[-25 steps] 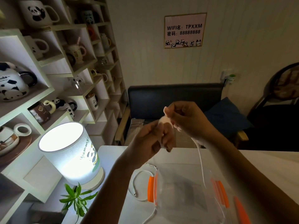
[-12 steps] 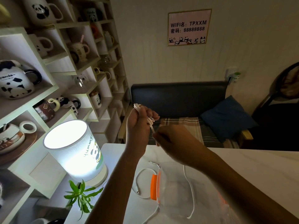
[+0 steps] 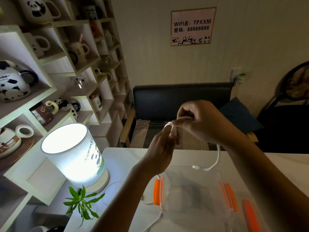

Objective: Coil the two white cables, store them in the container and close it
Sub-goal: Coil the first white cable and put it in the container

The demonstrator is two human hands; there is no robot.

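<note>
I hold one white cable (image 3: 217, 158) in the air above the table. My left hand (image 3: 163, 146) grips a small bundle of its loops, and my right hand (image 3: 199, 121) pinches the strand just above those loops. The loose tail hangs from my right hand and ends in a plug over the clear container (image 3: 192, 190), which has orange latches. A second white cable (image 3: 153, 220) lies on the table at the container's left side, partly hidden by my left forearm.
A lit drum lamp (image 3: 73, 156) and a small green plant (image 3: 82, 203) stand on the table's left. Shelves of panda mugs (image 3: 50, 64) fill the left wall. A dark bench (image 3: 180, 101) sits behind the white table (image 3: 123, 158). An orange lid edge (image 3: 250, 215) lies at right.
My right hand has risen from below my left hand to above it, carrying the strand over the bundle. The hanging tail is shorter, and its plug now dangles over the container.
</note>
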